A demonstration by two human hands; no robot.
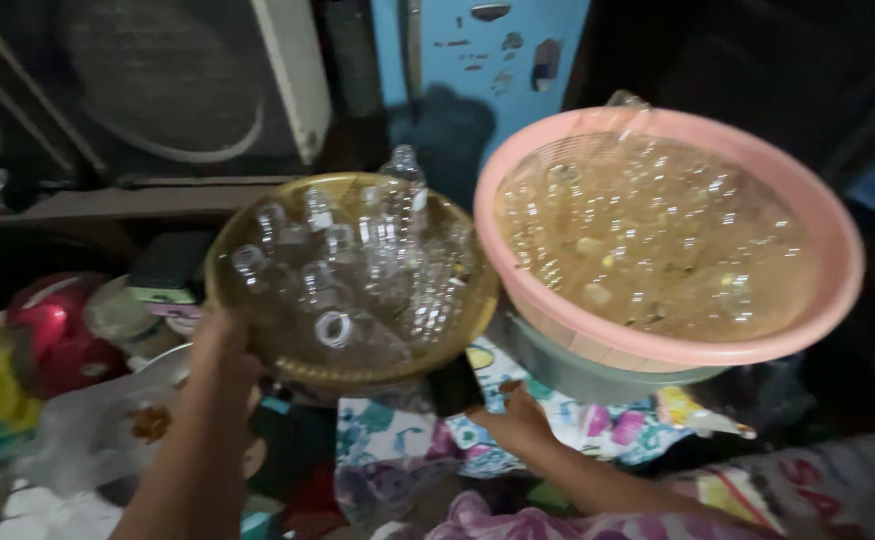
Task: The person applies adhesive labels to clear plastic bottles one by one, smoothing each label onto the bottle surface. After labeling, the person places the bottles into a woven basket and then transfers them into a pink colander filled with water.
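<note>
yellow basket (257, 330): plastic, finely woven mesh, dull sheen; the left hand (219, 345) grips its near rim.
bottles (357, 265): clear, glossy plastic, small, heaped in the yellow basket, with bright glints on necks and shoulders.
pink basin (837, 230): smooth plastic, matt rim with a soft shine.
sieve (557, 160): pale, see-through mesh set inside the pink basin, holding more clear glossy bottles.
grey bowl (577, 375): smooth plastic, under the pink basin.
cloth (597, 420): soft, matt, printed with flowers; the right hand (512, 420) rests on it.
bag (77, 420): thin, crinkled, translucent plastic, at the left.
door (497, 60): blue paint, chipped and rough.
</note>
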